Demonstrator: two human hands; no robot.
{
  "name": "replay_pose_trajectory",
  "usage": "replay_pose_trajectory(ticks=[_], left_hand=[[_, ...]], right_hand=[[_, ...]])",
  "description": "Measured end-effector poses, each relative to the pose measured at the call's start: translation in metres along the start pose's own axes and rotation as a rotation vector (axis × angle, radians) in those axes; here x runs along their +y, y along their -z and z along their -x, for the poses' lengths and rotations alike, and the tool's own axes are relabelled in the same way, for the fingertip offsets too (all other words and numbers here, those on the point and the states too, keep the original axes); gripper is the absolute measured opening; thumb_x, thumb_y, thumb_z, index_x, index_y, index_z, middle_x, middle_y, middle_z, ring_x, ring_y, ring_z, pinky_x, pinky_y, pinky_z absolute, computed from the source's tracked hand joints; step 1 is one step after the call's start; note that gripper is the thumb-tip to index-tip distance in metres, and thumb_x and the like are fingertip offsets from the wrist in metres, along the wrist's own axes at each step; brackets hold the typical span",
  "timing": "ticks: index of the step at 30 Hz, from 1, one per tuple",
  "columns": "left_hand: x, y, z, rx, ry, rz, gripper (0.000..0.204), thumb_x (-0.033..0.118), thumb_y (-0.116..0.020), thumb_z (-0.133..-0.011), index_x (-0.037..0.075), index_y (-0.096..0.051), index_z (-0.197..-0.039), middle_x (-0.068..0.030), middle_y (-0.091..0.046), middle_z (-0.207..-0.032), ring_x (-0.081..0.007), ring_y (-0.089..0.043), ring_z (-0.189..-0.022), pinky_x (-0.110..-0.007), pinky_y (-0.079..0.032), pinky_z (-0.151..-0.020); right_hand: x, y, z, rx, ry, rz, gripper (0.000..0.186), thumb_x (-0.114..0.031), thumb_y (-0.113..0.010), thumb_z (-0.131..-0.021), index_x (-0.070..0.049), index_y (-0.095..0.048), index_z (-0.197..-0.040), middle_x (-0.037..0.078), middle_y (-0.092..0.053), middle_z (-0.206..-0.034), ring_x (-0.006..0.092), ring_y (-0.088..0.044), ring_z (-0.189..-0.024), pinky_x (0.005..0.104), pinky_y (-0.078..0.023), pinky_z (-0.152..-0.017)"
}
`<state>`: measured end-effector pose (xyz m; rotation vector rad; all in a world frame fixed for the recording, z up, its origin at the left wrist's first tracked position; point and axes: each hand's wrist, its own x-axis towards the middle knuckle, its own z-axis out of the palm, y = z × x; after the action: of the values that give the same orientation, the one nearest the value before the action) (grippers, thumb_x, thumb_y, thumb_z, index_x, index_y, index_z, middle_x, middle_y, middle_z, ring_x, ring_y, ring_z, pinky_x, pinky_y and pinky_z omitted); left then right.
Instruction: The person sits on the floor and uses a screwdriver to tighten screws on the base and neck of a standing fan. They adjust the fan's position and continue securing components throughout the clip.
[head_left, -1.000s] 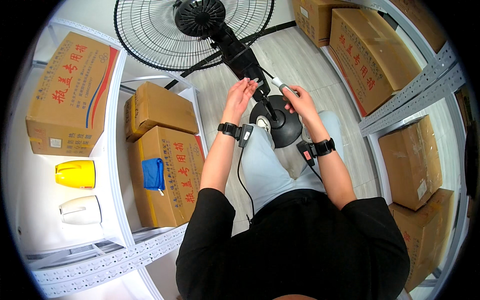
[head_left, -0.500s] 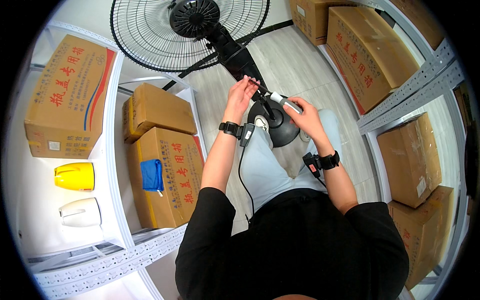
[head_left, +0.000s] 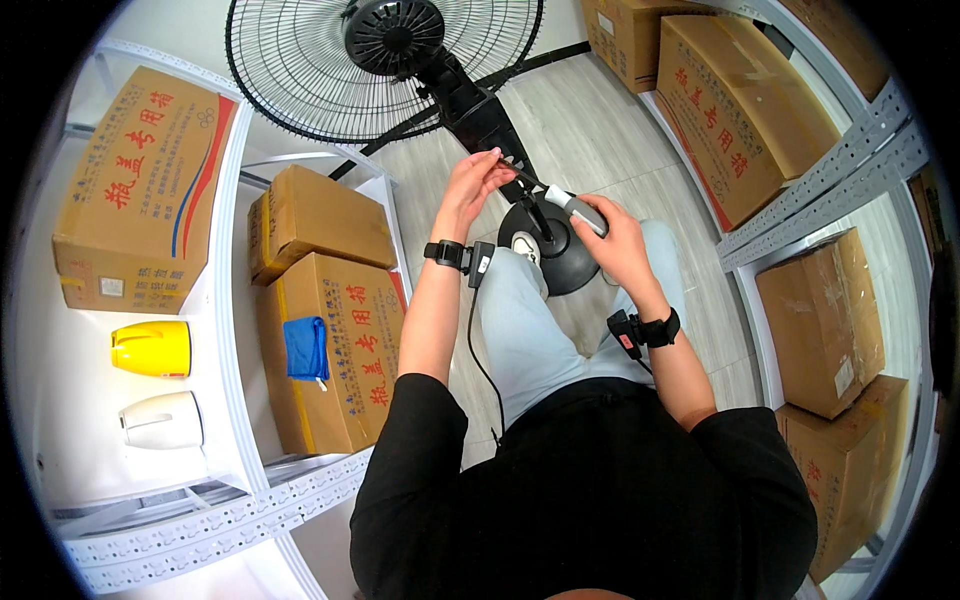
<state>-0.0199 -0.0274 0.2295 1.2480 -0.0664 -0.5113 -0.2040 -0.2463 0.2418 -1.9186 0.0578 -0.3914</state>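
Note:
A black pedestal fan [head_left: 488, 125] stands in front of me on a round base [head_left: 570, 262]. My right hand [head_left: 612, 237] is wrapped round the grey and white handle of a screwdriver [head_left: 578, 210]. The dark shaft slants up and left toward the fan's pole. Close beside that pole, my left hand [head_left: 474, 186] has its fingertips drawn together at the screwdriver's far end. The fingers hide the tip, and whatever else they pinch is too small to make out.
White metal shelves stand on both sides, the left shelf edge [head_left: 232, 380] close to my left arm. They carry cardboard boxes [head_left: 330, 355], a yellow kettle [head_left: 152, 348], a white kettle [head_left: 165, 420] and a blue pouch [head_left: 305, 348]. Another box [head_left: 745, 115] sits right.
My left wrist has shifted slightly left, with its fingertips staying near the fan's pole. The screwdriver stays in my right hand, moved very little. The whole view has shifted slightly.

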Motion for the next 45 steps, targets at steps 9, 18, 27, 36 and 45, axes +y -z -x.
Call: replay_pose_trajectory(ticks=[9,18,27,36,45], left_hand=[[0.009,-0.019,0.006,0.049,-0.081,0.159,0.021,0.023,-0.062,-0.095,0.002,-0.063,-0.095,-0.0101,-0.067,-0.087,-0.0206,-0.068,-0.083,-0.032,-0.057,-0.076],[0.026,-0.045,0.016,0.053,-0.165,0.259,0.028,0.025,-0.056,-0.099,-0.002,-0.059,-0.105,-0.0119,-0.066,-0.09,-0.0243,-0.068,-0.085,-0.031,-0.057,-0.074],[0.042,-0.008,-0.012,0.689,-0.882,-0.95,0.061,0.022,-0.084,-0.066,-0.004,-0.056,-0.114,-0.0157,-0.06,-0.113,-0.0241,-0.059,-0.101,-0.034,-0.048,-0.085],[0.067,-0.025,-0.022,0.55,-0.784,-0.896,0.067,0.029,-0.088,-0.062,-0.001,-0.054,-0.112,-0.0157,-0.068,-0.102,-0.0313,-0.065,-0.093,-0.038,-0.051,-0.084],[0.065,-0.025,-0.02,0.562,-0.682,-0.888,0.072,0.034,-0.088,-0.064,-0.001,-0.054,-0.116,-0.0143,-0.068,-0.107,-0.0268,-0.066,-0.099,-0.036,-0.05,-0.087]], right_hand=[[0.001,-0.006,0.0,0.066,0.055,-0.057,0.032,-0.019,-0.07,-0.086,-0.004,-0.064,-0.114,0.01,-0.068,-0.096,0.0175,-0.064,-0.081,0.0293,-0.05,-0.069],[-0.018,-0.01,-0.008,0.05,-0.112,-0.244,0.033,-0.024,-0.069,-0.085,-0.007,-0.064,-0.113,0.011,-0.068,-0.091,0.0153,-0.058,-0.065,0.0294,-0.046,-0.061],[-0.056,-0.019,-0.029,0.078,0.035,-0.125,0.034,-0.024,-0.069,-0.084,-0.005,-0.064,-0.112,0.013,-0.067,-0.095,0.0213,-0.06,-0.066,0.0333,-0.048,-0.064],[-0.069,-0.028,-0.038,0.09,0.046,-0.027,0.034,-0.026,-0.067,-0.085,-0.004,-0.064,-0.11,0.017,-0.066,-0.093,0.0279,-0.064,-0.073,0.0374,-0.05,-0.069],[-0.079,-0.036,-0.04,0.128,0.12,0.079,0.036,-0.027,-0.066,-0.086,-0.001,-0.063,-0.11,0.02,-0.066,-0.093,0.036,-0.065,-0.08,0.0414,-0.051,-0.073]])
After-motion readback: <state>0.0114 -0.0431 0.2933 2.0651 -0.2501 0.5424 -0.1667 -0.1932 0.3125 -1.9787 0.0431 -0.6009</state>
